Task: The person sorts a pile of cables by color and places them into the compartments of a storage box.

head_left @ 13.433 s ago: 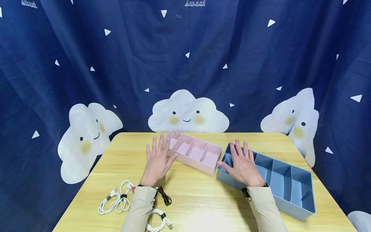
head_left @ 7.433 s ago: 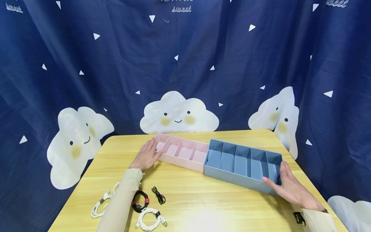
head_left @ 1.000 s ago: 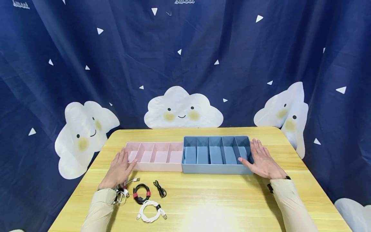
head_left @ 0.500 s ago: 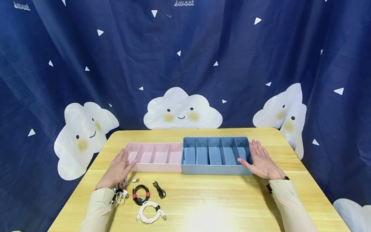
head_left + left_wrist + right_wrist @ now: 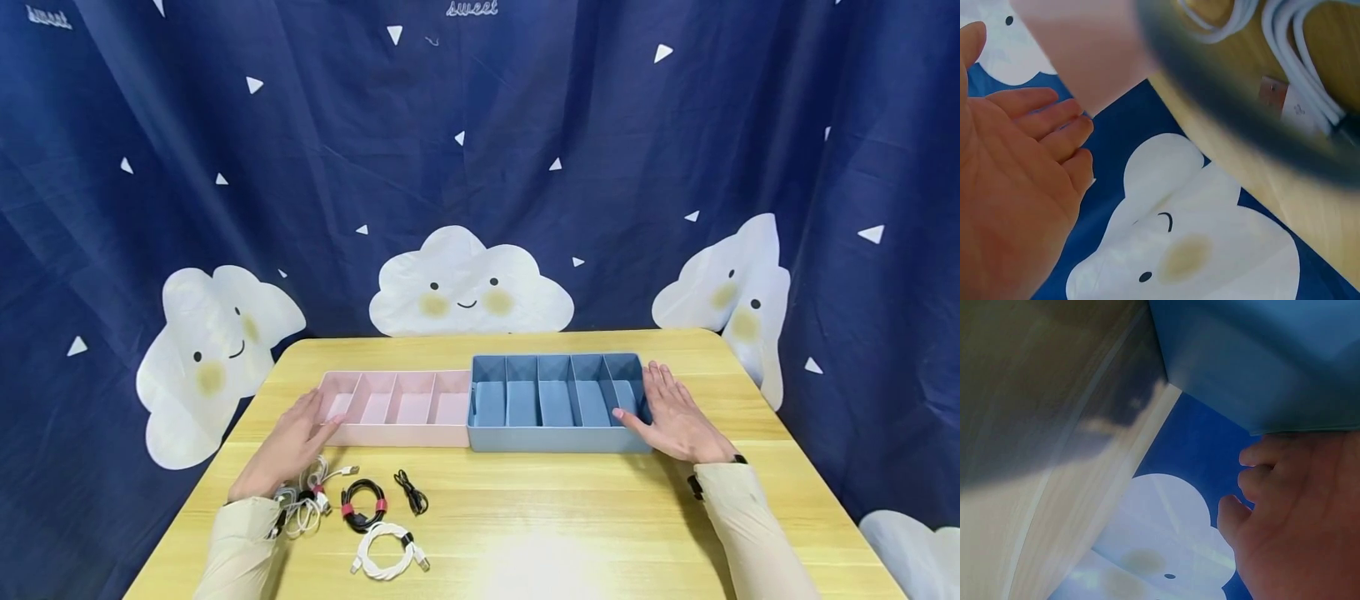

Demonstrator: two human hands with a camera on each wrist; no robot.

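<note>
A pink divided organizer box [image 5: 405,435] and a larger blue divided organizer box [image 5: 558,439] stand end to end in one straight row on the table. My left hand [image 5: 283,448] is at the pink box's left end, its fingers extended, its thumb near the front corner. In the left wrist view that palm [image 5: 1019,187] holds nothing. My right hand [image 5: 684,423] lies along the blue box's right end, thumb by the front rim. The right wrist view shows those fingers [image 5: 1263,462] beside the blue wall [image 5: 1222,381]. Both boxes have several bare compartments.
Coiled cables lie at the table's front left: a white bundle [image 5: 306,510] partly under my left wrist, a black cable with red ties [image 5: 347,510], a white ring [image 5: 363,557] and a small black cable [image 5: 411,492]. A blue cloud-print curtain [image 5: 480,167] hangs behind the table [image 5: 600,517].
Over the earlier frames both boxes went from slanted to a straight row, shifted left. In the last half second my left hand has drawn back slightly; the right hand stays put.
</note>
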